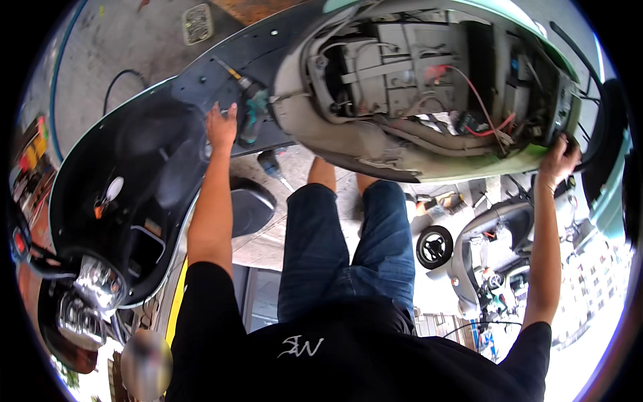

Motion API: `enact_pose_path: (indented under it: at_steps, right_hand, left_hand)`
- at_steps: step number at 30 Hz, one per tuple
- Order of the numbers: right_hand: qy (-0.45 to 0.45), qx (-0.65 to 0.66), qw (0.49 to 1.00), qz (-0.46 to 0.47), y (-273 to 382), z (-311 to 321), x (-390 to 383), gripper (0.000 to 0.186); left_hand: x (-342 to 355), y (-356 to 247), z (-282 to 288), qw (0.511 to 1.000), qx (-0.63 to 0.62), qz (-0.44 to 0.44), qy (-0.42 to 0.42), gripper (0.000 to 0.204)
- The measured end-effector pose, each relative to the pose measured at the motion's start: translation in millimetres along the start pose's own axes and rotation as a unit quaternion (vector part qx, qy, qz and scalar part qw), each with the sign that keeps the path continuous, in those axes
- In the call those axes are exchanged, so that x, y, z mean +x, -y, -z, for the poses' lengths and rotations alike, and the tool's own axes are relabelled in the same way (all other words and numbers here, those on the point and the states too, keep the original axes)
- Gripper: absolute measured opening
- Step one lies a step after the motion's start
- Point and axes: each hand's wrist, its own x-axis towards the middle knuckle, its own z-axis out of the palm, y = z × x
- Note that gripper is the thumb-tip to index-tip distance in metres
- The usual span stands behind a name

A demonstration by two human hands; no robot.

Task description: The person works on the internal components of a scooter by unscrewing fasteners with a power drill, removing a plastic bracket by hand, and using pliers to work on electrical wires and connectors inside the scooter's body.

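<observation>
Teal-and-black drill [253, 114], one: lies on the dark footboard [268, 50] of the scooter, its long bit pointing away from you toward the upper left. Your left hand [222, 126]: just beside the drill, fingers spread wide and holding nothing; whether they touch the footboard, you cannot tell from this view. Your right hand [560, 162]: fingers curled over the far-right end of the body panel [335, 137], gripping its edge. Open bay [395, 67] within that panel: exposed frame, hoses and red wires [507, 123].

Also listed: second power tool [271, 163], just past the footboard's near edge; black rounded seat-like piece [251, 209], left of your knees; small tray [186, 27] of loose pieces, on the ground at upper left; black wheel [434, 246], right of your legs, near another scooter [462, 268].
</observation>
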Motion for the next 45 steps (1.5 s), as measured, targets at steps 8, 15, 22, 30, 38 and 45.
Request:
enact_pose_path:
  at_steps: [8,15,22,30,38,45]
  right_hand:
    - [-0.033,0.024,0.999,-0.031,38,0,-4,0.028]
    - [-0.054,0.045,0.997,-0.015,34,-6,-3,0.029]
    - [-0.076,0.083,0.993,-0.021,38,-9,-6,0.024]
    - [0.035,0.171,0.982,-0.076,48,37,-8,0.034]
    - [0.39,0.437,0.805,0.096,186,154,-126,0.073]
    - [0.411,0.407,0.799,-0.166,183,133,-117,0.065]
  left_hand:
    - [-6,-23,-68,0.998,-0.008,-0.011,0.055,0.074]
    - [16,-13,-80,0.994,-0.08,-0.061,0.039,0.062]
    - [-14,-50,-48,0.915,-0.393,-0.045,0.077,0.061]
    - [-168,-125,122,0.904,-0.408,0.103,0.081,0.064]
    - [-272,-265,228,0.778,-0.53,0.013,0.338,0.066]
    - [-242,-354,188,0.78,-0.378,-0.149,0.476,0.077]
